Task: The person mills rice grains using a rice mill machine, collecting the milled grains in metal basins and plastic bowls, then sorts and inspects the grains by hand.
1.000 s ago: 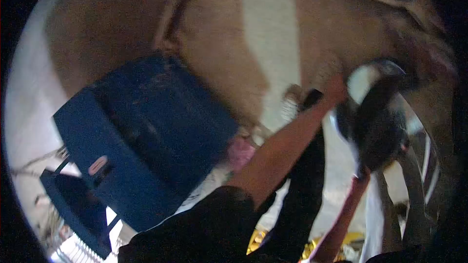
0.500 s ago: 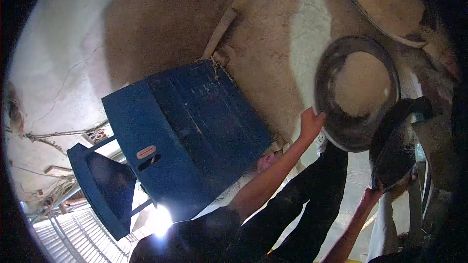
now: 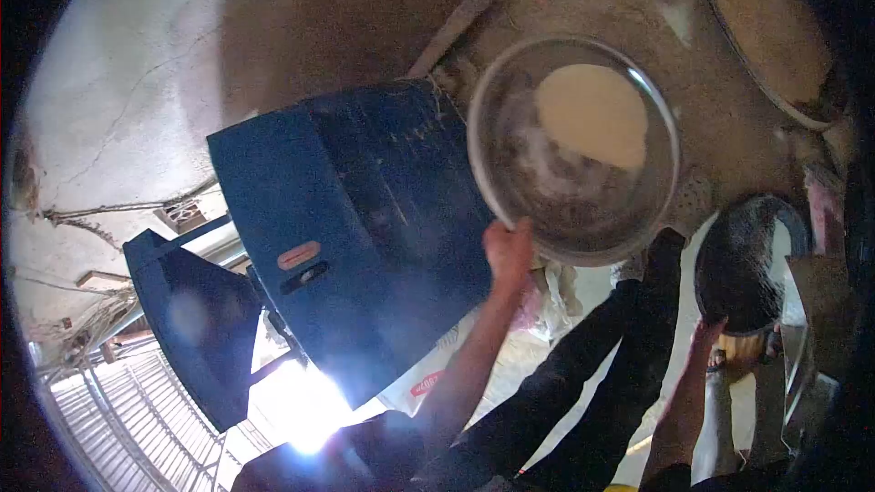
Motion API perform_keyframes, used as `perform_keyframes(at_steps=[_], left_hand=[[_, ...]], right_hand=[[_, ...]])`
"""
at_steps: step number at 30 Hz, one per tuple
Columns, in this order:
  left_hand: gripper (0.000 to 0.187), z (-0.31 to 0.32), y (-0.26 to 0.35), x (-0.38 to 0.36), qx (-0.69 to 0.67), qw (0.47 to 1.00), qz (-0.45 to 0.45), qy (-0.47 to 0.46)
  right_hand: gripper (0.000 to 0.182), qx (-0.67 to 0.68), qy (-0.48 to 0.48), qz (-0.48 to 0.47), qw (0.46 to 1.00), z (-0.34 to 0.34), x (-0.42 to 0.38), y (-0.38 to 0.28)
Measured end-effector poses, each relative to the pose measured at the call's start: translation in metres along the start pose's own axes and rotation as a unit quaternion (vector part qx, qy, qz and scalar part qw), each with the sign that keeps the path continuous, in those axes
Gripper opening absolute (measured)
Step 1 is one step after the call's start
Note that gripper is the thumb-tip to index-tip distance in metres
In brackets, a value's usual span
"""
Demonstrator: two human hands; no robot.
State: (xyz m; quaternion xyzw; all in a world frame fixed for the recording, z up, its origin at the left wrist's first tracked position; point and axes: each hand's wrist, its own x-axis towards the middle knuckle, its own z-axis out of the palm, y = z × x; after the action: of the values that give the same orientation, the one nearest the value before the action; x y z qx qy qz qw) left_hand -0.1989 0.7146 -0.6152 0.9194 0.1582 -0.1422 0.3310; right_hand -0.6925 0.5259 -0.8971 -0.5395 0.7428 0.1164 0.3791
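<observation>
My left hand is closed on the near rim of a wide metal basin. The basin is tilted, and a mound of pale, flour-like or grain-like material lies toward its far side. On the right, my right hand holds the lower edge of a dark round pan. A bright patch shows at the pan's right side. The basin's left side overlaps the edge of a blue metal cabinet-like machine in this view.
The blue machine has a hopper-like part at its lower left. Another large round container of brown material stands at upper right. A printed sack lies beside the machine. Another person's limbs show below the pan.
My left hand has moved left with the basin, which is now nearer the blue machine and looks larger. The dark pan has turned so its inside faces me more.
</observation>
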Motion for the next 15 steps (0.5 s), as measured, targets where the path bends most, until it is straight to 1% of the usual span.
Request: perform_keyframes(at_steps=[1,2,3,4,5,6,7,9,10,11,12,14,15], left_hand=[[0.023,-0.015,0.024,-0.011,0.035,0.999,-0.031,-0.011],[0.021,-0.021,0.032,-0.019,-0.06,0.997,-0.044,-0.01],[0.02,-0.027,0.036,-0.026,-0.153,0.987,-0.057,-0.004],[0.02,-0.035,0.033,-0.028,-0.156,0.986,-0.064,-0.009],[0.02,-0.045,0.026,-0.031,-0.109,0.992,-0.065,-0.003],[0.02,-0.052,0.026,-0.035,-0.064,0.996,-0.063,0.007],[0.02,-0.057,0.028,-0.042,-0.067,0.995,-0.071,0.006],[0.022,-0.066,0.043,-0.054,-0.03,0.992,-0.123,0.006],[0.025,-0.066,0.032,-0.059,-0.135,0.979,-0.148,0.027],[0.025,-0.068,0.034,-0.066,-0.139,0.979,-0.148,0.032],[0.024,-0.073,0.039,-0.072,-0.134,0.978,-0.157,0.031],[0.023,-0.089,0.055,-0.082,-0.145,0.976,-0.16,0.042],[0.023,-0.096,0.068,-0.09,-0.133,0.974,-0.181,0.038]], right_hand=[[0.059,0.188,0.014,0.123,0.974,-0.004,0.002,-0.016],[0.056,0.552,0.007,0.259,0.792,-0.018,-0.01,-0.052],[0.072,0.565,-0.086,0.22,0.79,-0.018,-0.005,-0.035],[0.073,0.569,-0.123,0.264,0.769,-0.024,-0.002,-0.043],[0.074,0.55,-0.144,0.323,0.756,-0.033,0.0,-0.05],[0.076,0.525,-0.158,0.357,0.757,-0.039,0.004,-0.053],[0.078,0.494,-0.158,0.376,0.768,-0.043,0.006,-0.055],[0.076,0.377,-0.134,0.364,0.841,-0.052,-0.001,-0.088],[0.076,0.314,-0.123,0.361,0.87,-0.058,-0.006,-0.107],[0.07,0.279,-0.128,0.335,0.891,-0.059,-0.009,-0.122],[0.065,0.26,-0.161,0.289,0.907,-0.057,-0.014,-0.141],[0.057,0.221,-0.267,0.154,0.925,-0.052,-0.03,-0.192],[0.053,0.202,-0.333,0.078,0.918,-0.053,-0.041,-0.221]])
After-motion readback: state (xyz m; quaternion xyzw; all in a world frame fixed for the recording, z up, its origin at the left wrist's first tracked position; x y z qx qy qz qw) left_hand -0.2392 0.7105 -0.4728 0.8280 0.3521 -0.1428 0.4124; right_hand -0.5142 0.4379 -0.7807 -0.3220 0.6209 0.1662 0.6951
